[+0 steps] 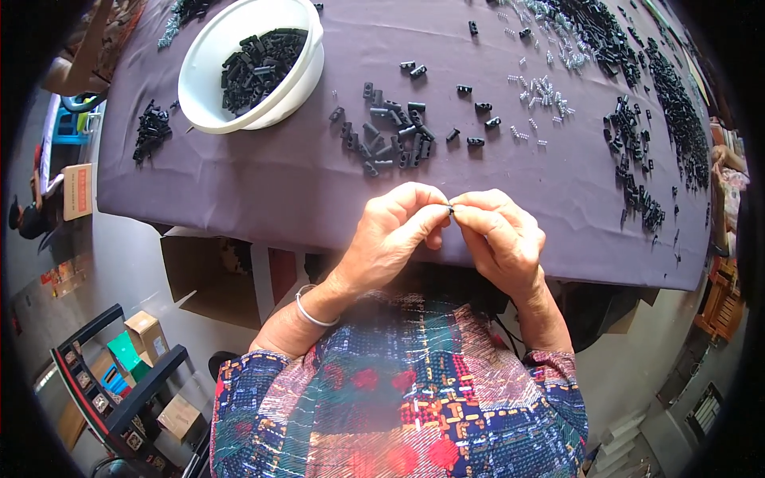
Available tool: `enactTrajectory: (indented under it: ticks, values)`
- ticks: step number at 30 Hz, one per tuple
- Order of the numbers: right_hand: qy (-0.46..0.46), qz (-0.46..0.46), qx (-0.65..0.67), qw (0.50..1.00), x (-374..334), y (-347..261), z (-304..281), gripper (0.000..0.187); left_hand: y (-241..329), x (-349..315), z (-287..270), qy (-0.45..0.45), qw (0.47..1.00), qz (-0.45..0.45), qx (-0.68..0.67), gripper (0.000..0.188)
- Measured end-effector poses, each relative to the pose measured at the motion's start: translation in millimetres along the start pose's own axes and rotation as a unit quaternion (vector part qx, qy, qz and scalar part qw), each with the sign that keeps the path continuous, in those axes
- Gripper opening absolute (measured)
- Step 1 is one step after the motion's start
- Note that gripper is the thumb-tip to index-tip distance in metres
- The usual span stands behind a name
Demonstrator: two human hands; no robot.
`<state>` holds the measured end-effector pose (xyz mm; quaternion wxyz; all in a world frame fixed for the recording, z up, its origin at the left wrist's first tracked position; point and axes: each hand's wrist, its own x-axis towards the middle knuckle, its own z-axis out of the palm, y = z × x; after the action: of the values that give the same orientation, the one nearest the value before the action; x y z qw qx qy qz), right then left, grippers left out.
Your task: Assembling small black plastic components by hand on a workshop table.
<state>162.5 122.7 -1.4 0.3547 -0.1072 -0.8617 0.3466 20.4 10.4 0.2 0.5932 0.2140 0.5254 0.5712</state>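
Observation:
Fingertip to fingertip, my left hand [394, 229] and my right hand [505, 237] meet over the table's near edge. Both are closed in a pinch on a tiny dark piece [451, 210], likely a black plastic cord lock part; the fingers hide most of it. Just beyond them lies a loose group of black cylindrical plastic pieces [388, 134] with holes. Several similar pieces, such as one black cord lock [476, 142], are scattered to its right. Small metal springs [545, 96] lie farther right.
A white plastic tub [195, 95] holding black pieces stands at the far left on the purple-grey cloth [263, 171]. Beside it sits a small black heap [151, 131]. Larger spreads of black parts [633, 163] cover the right side. Below the table is an open cardboard box [209, 275].

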Motion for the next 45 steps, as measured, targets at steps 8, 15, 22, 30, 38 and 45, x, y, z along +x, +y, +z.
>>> enactTrajectory:
  ticks: [8, 15, 22, 30, 38, 45]
  values:
    - [0.056, 0.026, -0.022, 0.998, -9, -8, 16, 0.035, -1, 2, -7, -0.017, 0.996, 0.005, -0.085, 0.016]
    - [0.114, 0.03, -0.045, 0.992, -19, -11, 23, 0.043, 0, 5, -1, -0.058, 0.969, -0.074, -0.227, 0.015]
    - [0.117, 0.002, -0.041, 0.992, -21, -7, 19, 0.043, -10, 4, 0, -0.092, 0.923, -0.119, -0.355, 0.014]
    - [0.11, 0.007, -0.017, 0.994, -25, -2, 12, 0.043, -3, 3, 8, -0.064, 0.949, -0.118, -0.285, 0.018]
    - [0.112, -0.005, -0.006, 0.994, -23, 0, 11, 0.047, 1, 6, 12, -0.044, 0.987, -0.048, -0.149, 0.017]
    - [0.114, -0.009, -0.044, 0.992, -17, -1, 11, 0.051, -4, 8, 16, -0.006, 0.987, -0.027, -0.156, 0.013]
